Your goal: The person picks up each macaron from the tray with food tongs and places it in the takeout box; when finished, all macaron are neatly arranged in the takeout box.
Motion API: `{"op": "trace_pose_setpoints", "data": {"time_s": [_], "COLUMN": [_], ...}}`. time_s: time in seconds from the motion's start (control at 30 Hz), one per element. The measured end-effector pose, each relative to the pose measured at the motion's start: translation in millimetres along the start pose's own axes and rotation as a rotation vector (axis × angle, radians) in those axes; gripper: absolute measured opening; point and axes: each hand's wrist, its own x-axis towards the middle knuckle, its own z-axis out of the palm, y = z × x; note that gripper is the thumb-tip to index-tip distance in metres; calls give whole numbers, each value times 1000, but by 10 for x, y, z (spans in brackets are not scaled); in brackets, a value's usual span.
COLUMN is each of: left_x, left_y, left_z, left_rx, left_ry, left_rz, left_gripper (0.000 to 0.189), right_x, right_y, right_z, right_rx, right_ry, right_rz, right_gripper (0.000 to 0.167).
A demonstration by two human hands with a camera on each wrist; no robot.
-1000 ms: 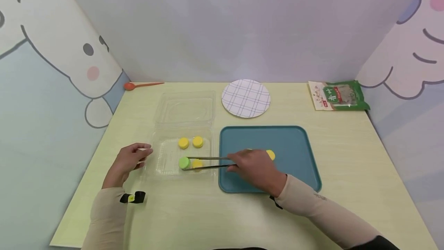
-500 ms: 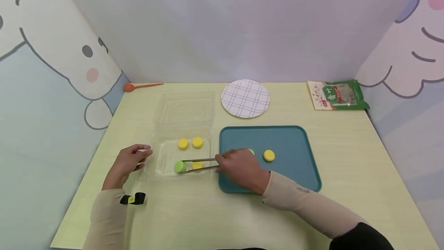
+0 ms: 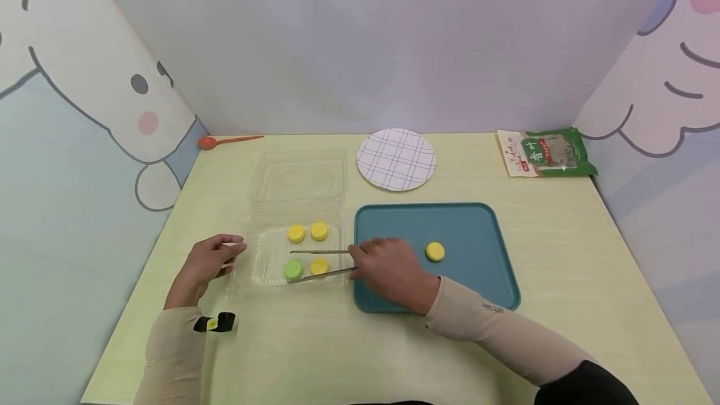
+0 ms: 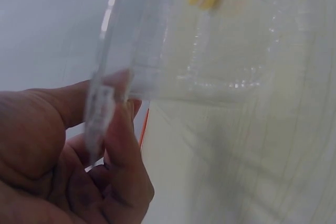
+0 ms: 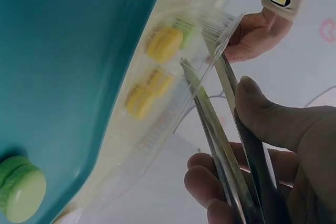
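My left hand (image 3: pixel 209 263) pinches the left rim of an open clear plastic box (image 4: pixel 231 77) between thumb and fingers. My right hand (image 3: pixel 394 272) grips metal tongs (image 5: pixel 215 135) whose arms are spread apart over the box. A green macaron (image 3: pixel 294 269) sits in the front left of the box, between the tong tips with a gap on the far side. Beside it is a yellow macaron (image 3: pixel 319 267). Two more yellow macarons, a left one (image 3: pixel 296 234) and a right one (image 3: pixel 319 231), stand in the back row.
A blue tray (image 3: pixel 478 286) right of the box bears a yellow macaron (image 3: pixel 435 252) and a green macaron (image 5: pixel 22 188), which my right hand hides in the head view. Behind lie a checked round plate (image 3: pixel 396 160), a red spoon (image 3: pixel 209 142) and a green packet (image 3: pixel 545 152).
The tongs moved left with the green macaron, then spread and let it go in the box's front left. My left hand has stayed at the rim.
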Motion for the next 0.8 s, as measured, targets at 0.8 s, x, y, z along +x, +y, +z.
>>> {"op": "trace_pose_setpoints", "data": {"time_s": [0.8], "left_x": [-7], "left_y": [27], "left_z": [8], "left_rx": [5], "left_ry": [2], "left_rz": [-10], "left_gripper": [49], "right_x": [-455], "right_y": [277], "right_z": [108], "right_rx": [188], "right_ry": [154], "right_rz": [142], "right_gripper": [50]}}
